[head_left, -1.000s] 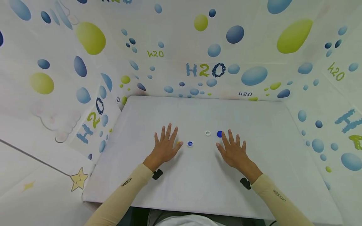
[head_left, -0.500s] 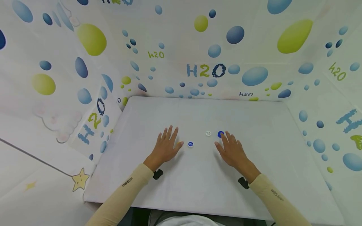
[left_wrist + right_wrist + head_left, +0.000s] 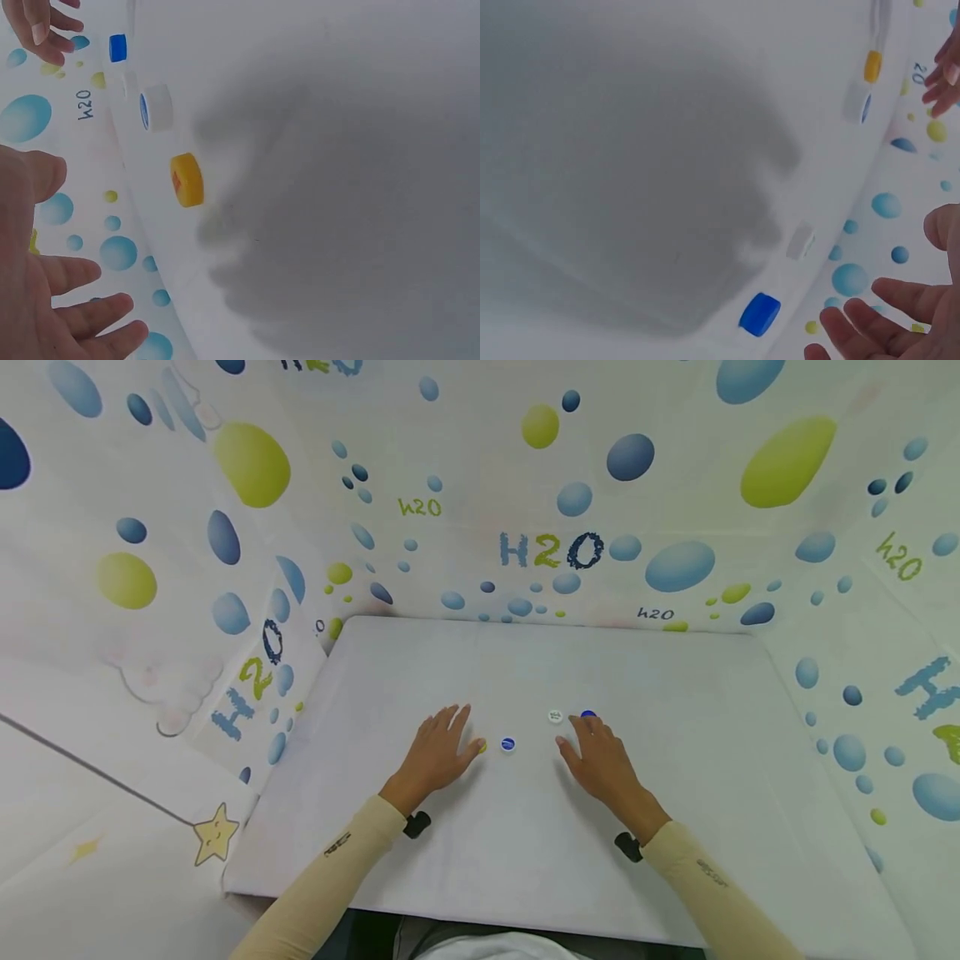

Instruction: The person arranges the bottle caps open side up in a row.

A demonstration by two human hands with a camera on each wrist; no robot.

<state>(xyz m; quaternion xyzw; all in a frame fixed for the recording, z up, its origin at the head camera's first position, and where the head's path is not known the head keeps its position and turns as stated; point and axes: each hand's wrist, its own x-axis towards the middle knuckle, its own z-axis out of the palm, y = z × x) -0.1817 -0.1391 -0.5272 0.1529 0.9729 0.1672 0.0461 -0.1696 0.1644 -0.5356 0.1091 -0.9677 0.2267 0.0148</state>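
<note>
Four small bottle caps lie on the white table. The yellow cap (image 3: 187, 180) shows in the left wrist view and is mostly covered by the left thumb in the head view. Beside it is a white cap with a blue top (image 3: 507, 744). Farther right are a white cap with dark marks (image 3: 555, 717) and a blue cap (image 3: 760, 314), partly hidden by fingers in the head view. My left hand (image 3: 435, 752) hovers left of the caps, fingers spread and holding nothing. My right hand (image 3: 606, 764) hovers over the near side of the blue cap, fingers relaxed, empty.
The white tabletop (image 3: 465, 860) extends around both hands. Its back edge meets a white backdrop (image 3: 480, 452) printed with blue and green bubbles and lettering, which also rises at both sides. A black wrist camera (image 3: 417, 824) sits under the left wrist, another under the right.
My right hand has moved a little left, its fingers drawn closer together. The left fingers have bent slightly, the hand staying nearly in place. The caps have not visibly been moved.
</note>
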